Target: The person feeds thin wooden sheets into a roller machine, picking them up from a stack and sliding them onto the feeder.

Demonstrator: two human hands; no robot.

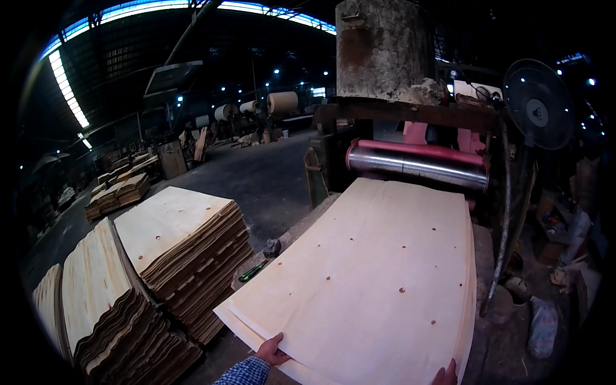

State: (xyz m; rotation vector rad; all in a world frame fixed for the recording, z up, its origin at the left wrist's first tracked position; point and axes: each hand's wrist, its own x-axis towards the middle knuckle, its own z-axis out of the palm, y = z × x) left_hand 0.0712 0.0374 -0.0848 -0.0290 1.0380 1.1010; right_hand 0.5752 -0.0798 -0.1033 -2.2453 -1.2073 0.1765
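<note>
A wide, pale wood veneer sheet (359,256) with scattered small knots lies in front of me on a low stack of like sheets. Its far edge reaches close to a shiny metal roller (417,168) with a pink-coated roller (410,149) behind it. At the near left corner my left hand (273,351) is closed on the sheet's edge, thumb on top. My right hand (446,373) is at the near right edge, fingers bent against the sheet; the lower frame edge cuts off most of it.
Tall veneer stacks (192,256) stand on the floor to the left, one with wavy edges (128,321). A green-handled tool (253,272) lies beside the sheets. Right of the machine are a round fan (538,102) and a plastic bag (543,327). A rusty tank (385,51) sits above the rollers.
</note>
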